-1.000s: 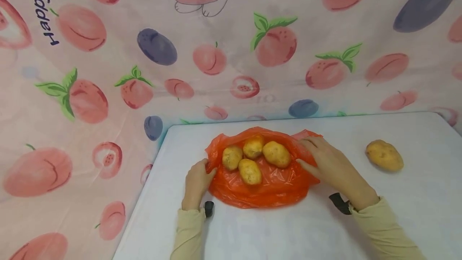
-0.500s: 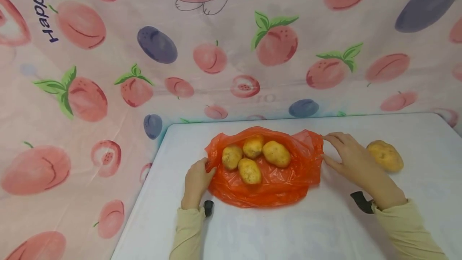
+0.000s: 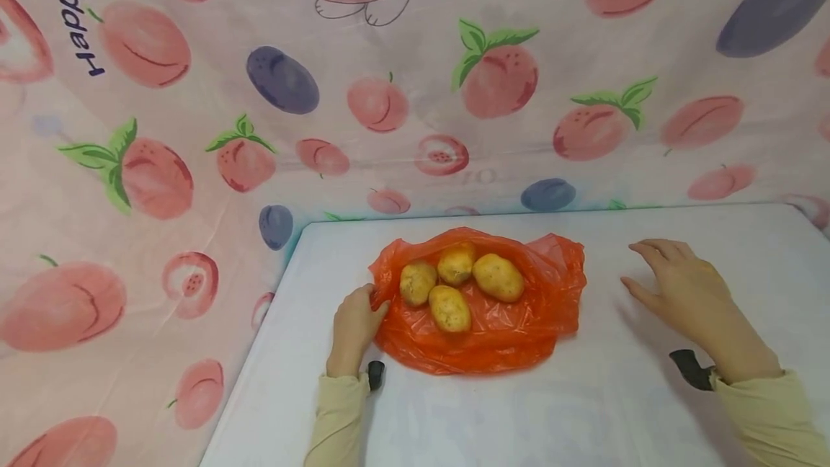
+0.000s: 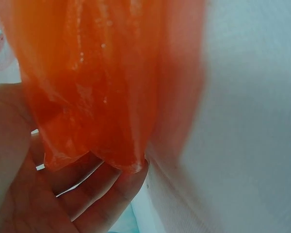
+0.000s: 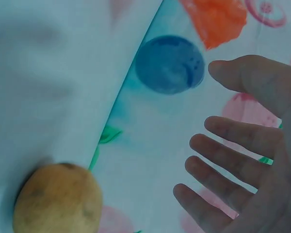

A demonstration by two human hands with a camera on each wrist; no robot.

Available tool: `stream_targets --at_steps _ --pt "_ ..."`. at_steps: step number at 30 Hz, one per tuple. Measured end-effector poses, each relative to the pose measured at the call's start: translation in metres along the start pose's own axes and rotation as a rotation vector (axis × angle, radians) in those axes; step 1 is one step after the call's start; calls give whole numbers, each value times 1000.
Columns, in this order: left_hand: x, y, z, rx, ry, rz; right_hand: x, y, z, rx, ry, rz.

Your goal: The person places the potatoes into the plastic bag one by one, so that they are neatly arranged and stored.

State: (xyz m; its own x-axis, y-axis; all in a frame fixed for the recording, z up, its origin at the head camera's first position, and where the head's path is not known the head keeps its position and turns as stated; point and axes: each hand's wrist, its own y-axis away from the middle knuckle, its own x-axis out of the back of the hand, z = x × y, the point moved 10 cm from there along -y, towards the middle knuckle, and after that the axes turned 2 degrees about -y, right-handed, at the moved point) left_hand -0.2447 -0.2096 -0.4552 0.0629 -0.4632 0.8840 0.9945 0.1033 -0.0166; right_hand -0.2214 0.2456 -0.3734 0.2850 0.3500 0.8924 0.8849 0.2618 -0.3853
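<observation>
An orange-red plastic bag [image 3: 506, 316] lies spread on the white table, with several yellow potatoes [image 3: 450, 308] grouped on its left half. My left hand [image 3: 353, 323] holds the bag's left edge; in the left wrist view the thumb and fingers lie around a hanging fold of the bag [image 4: 92, 87]. To the right of the bag, my right hand [image 3: 694, 301] is apart from it, fingers spread and holding nothing. One more potato [image 5: 58, 199] rests on the table near the right hand in the right wrist view; in the head view that hand hides almost all of it.
The white table [image 3: 467, 416] ends at a back edge close behind the bag. A pink cloth [image 3: 402, 42] printed with fruit hangs behind the table and along its left side. Dark camera mounts [image 3: 692, 370] sit at both wrists.
My right hand has let go of the bag's right side and moved right, now covering the lone potato. The bag's right end lies spread out. My left hand has stayed put.
</observation>
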Motion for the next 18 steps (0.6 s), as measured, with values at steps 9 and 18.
stream_targets --at_steps 9,18 --pt "-1 0 -1 14 4 -16 3 9 25 9 1 30" --pt "-2 -1 -1 30 2 -27 -1 15 49 -79 4 -44"
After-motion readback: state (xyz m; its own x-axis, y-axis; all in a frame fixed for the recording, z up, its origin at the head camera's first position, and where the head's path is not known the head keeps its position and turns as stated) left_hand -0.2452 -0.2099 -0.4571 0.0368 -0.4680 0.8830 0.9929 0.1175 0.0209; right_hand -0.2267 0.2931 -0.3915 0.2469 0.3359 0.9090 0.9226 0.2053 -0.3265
